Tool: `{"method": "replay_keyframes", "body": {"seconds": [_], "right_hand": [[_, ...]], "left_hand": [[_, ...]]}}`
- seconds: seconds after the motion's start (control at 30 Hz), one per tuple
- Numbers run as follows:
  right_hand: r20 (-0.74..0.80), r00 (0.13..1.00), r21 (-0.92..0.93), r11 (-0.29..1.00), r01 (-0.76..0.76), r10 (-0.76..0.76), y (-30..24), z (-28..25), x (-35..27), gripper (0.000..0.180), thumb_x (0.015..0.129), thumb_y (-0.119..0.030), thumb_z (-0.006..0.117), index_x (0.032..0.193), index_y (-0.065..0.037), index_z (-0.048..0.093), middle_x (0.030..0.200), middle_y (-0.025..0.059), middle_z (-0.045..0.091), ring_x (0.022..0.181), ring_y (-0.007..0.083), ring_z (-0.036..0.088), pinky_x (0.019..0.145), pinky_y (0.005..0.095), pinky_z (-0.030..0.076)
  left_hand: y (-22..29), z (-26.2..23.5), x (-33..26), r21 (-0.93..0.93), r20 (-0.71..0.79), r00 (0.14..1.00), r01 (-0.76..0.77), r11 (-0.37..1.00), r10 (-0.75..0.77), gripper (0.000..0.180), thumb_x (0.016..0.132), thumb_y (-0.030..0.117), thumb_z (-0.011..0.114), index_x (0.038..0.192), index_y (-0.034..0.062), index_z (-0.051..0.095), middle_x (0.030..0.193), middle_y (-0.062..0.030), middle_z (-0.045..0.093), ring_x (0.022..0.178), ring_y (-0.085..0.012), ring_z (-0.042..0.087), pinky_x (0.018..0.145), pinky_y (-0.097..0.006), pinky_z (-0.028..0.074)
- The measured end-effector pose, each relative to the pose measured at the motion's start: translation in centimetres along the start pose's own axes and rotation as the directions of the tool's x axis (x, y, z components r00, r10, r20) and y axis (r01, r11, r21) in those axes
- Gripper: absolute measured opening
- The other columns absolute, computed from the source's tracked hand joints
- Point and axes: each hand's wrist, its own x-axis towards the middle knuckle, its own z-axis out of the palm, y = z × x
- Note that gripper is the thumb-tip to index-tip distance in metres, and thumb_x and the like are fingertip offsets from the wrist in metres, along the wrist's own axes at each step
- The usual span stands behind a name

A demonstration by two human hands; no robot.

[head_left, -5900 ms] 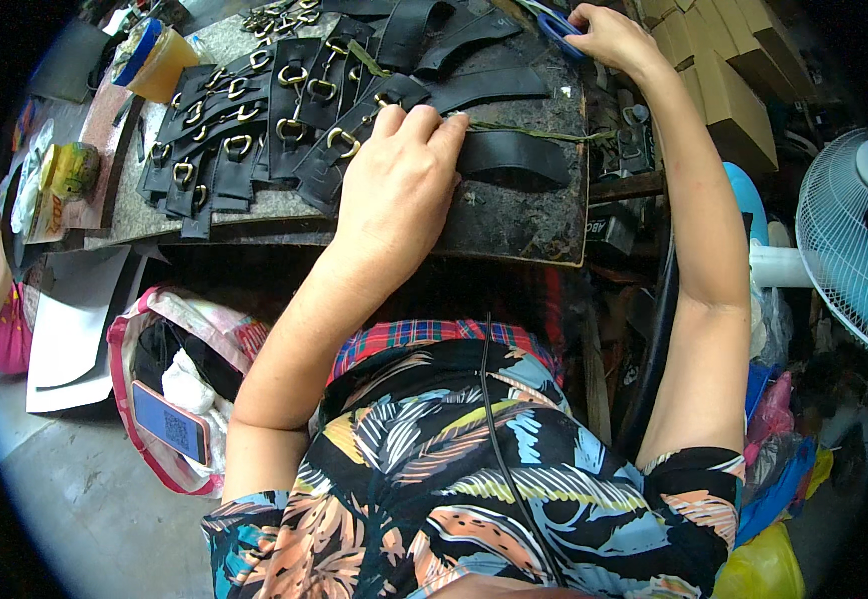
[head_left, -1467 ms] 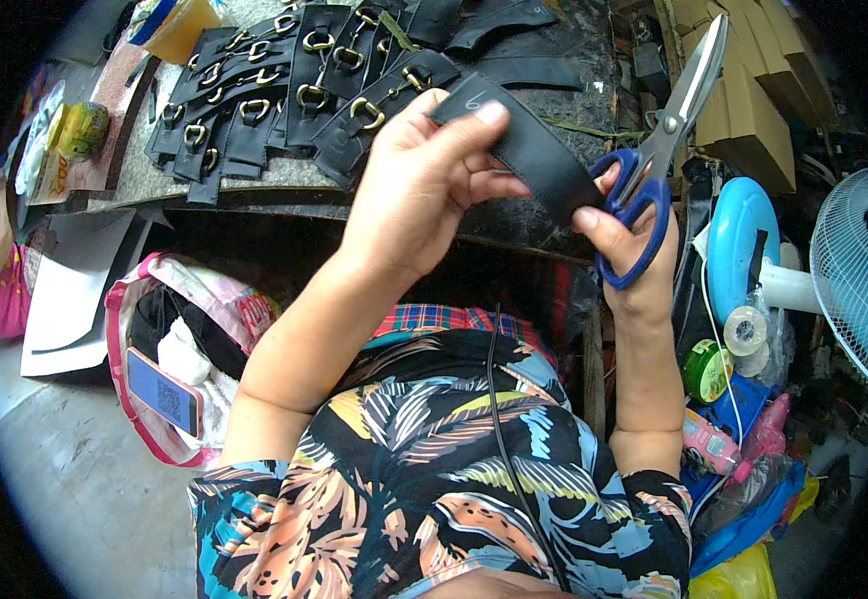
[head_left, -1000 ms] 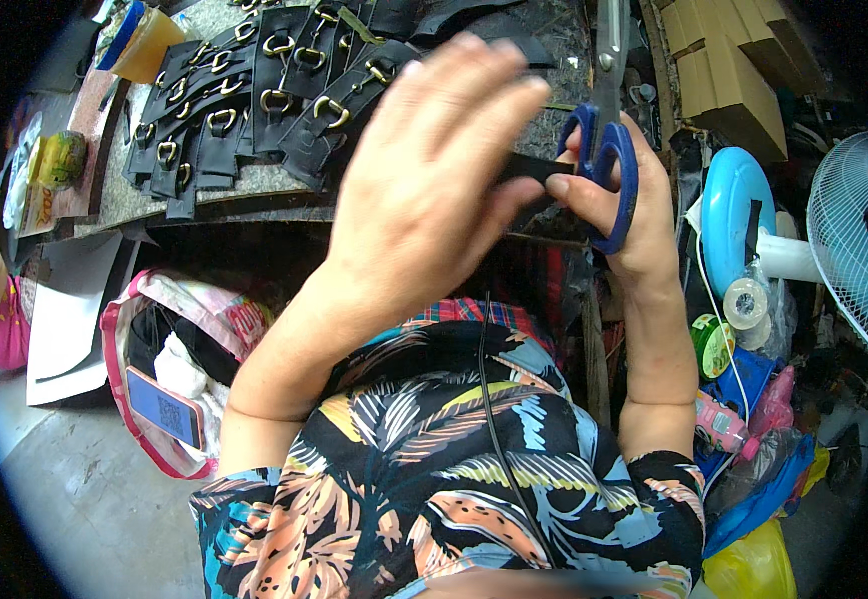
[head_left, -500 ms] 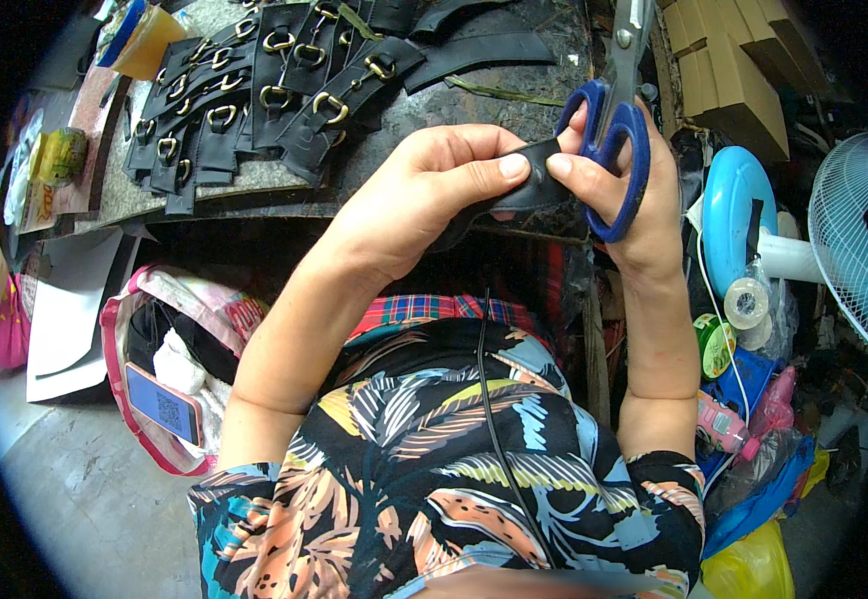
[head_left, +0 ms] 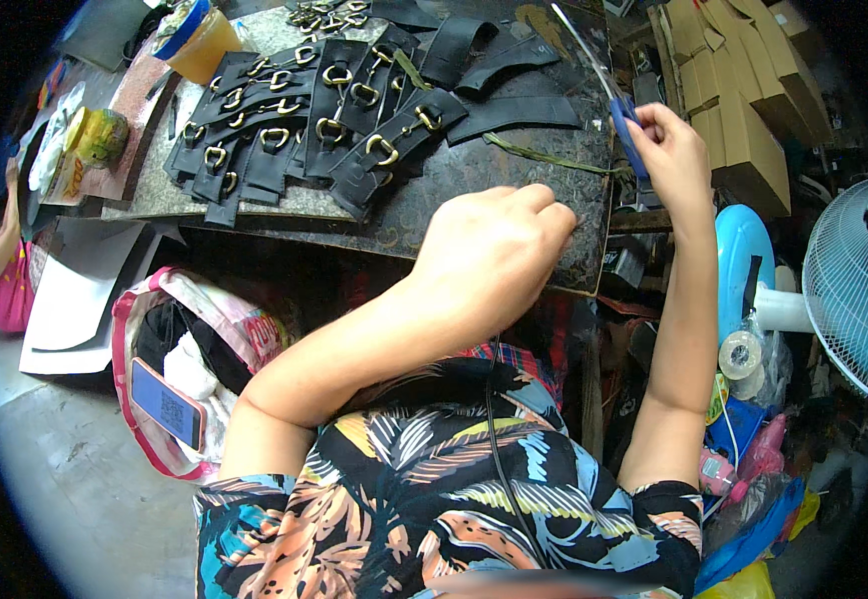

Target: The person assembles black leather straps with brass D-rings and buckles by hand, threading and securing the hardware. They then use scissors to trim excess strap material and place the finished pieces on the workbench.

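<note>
My right hand (head_left: 675, 155) grips the blue-handled scissors (head_left: 625, 135) by the handles, past the table's right edge. Their blades point up and away over the far right corner. Closed, with its back showing, my left hand (head_left: 494, 250) is over the front edge of the table. Its fingertips are hidden, and I cannot make out what is in them. Beyond it, black straps with brass-coloured clasps (head_left: 329, 130) lie grouped together. Plain curved black pieces (head_left: 514, 115) lie beside them, with a thin green strip (head_left: 544, 155) in front.
A jar with a blue lid (head_left: 199, 50) stands at the back left of the table (head_left: 593, 250). Cardboard boxes (head_left: 743, 140) are stacked to the right, above a white fan (head_left: 843, 290). A pink-edged bag (head_left: 134, 399) holding a phone (head_left: 167, 404) is at lower left.
My right hand has moved up and right with the scissors, away from the left hand. The left hand has turned its back upward, and the black piece between both hands no longer shows.
</note>
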Motion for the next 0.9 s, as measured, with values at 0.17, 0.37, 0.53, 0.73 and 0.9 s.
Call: {"method": "replay_keyframes", "body": {"seconds": [0.17, 0.37, 0.53, 0.73, 0.9], "right_hand": [[-0.072, 0.997, -0.385, 0.923, 0.009, -0.039, -0.4, 1.9, 4.8, 0.040, 0.086, -0.051, 0.078, 0.104, -0.015, 0.076, 0.092, 0.0144, 0.078, 0.092, 0.0370, 0.075, 0.079, 0.0498, 0.057], [-0.113, 0.974, -0.475, 0.872, 0.122, -0.198, -2.3, 3.1, 5.5, 0.038, 0.087, -0.047, 0.079, 0.109, -0.017, 0.075, 0.105, 0.0110, 0.075, 0.102, 0.0343, 0.072, 0.085, 0.0477, 0.057], [-0.019, 0.851, -0.399, 0.784, 0.475, -0.525, -4.0, 3.1, 2.8, 0.033, 0.087, -0.040, 0.079, 0.110, -0.016, 0.077, 0.107, 0.0050, 0.069, 0.107, 0.0262, 0.066, 0.090, 0.0415, 0.057], [0.070, 0.802, -0.376, 0.729, 0.572, -0.593, -4.7, 3.7, 0.9, 0.031, 0.084, -0.026, 0.082, 0.108, -0.009, 0.074, 0.108, 0.0061, 0.068, 0.108, 0.0258, 0.062, 0.089, 0.0391, 0.055], [0.201, 0.938, 0.214, 0.947, 0.239, -0.282, -2.8, 1.5, 0.0, 0.022, 0.090, -0.019, 0.078, 0.100, -0.002, 0.069, 0.092, 0.0088, 0.071, 0.087, 0.0220, 0.069, 0.084, 0.0332, 0.053]], "left_hand": [[-3.0, 3.0, 1.6, 0.159, -0.205, 0.975, -0.055, 0.986, 0.087, 0.020, 0.081, 0.017, 0.077, 0.095, 0.0065, 0.066, 0.097, -0.0106, 0.060, 0.098, -0.0325, 0.057, 0.083, -0.042, 0.051], [-3.8, 2.5, 0.3, 0.094, -0.135, 0.991, -0.011, 0.996, 0.023, 0.036, 0.084, 0.020, 0.080, 0.115, 0.0058, 0.067, 0.109, -0.0115, 0.061, 0.103, -0.0324, 0.057, 0.087, -0.043, 0.049], [-3.9, 2.3, 0.1, 0.086, -0.124, 0.992, 0.007, 0.996, 0.003, 0.042, 0.085, 0.021, 0.080, 0.121, 0.0050, 0.067, 0.115, -0.0131, 0.063, 0.107, -0.0343, 0.058, 0.092, -0.044, 0.048], [-4.8, 1.9, -0.4, -0.058, -0.313, 0.935, 0.158, 0.986, -0.168, 0.044, 0.081, 0.017, 0.084, 0.119, 0.0028, 0.067, 0.118, -0.0158, 0.062, 0.111, -0.0377, 0.056, 0.096, -0.046, 0.049], [-4.8, 2.0, -0.4, -0.016, -0.295, 0.942, 0.160, 0.987, -0.158, 0.053, 0.079, 0.017, 0.085, 0.125, 0.0015, 0.063, 0.131, -0.0226, 0.057, 0.120, -0.0424, 0.054, 0.102, -0.048, 0.048]]}}
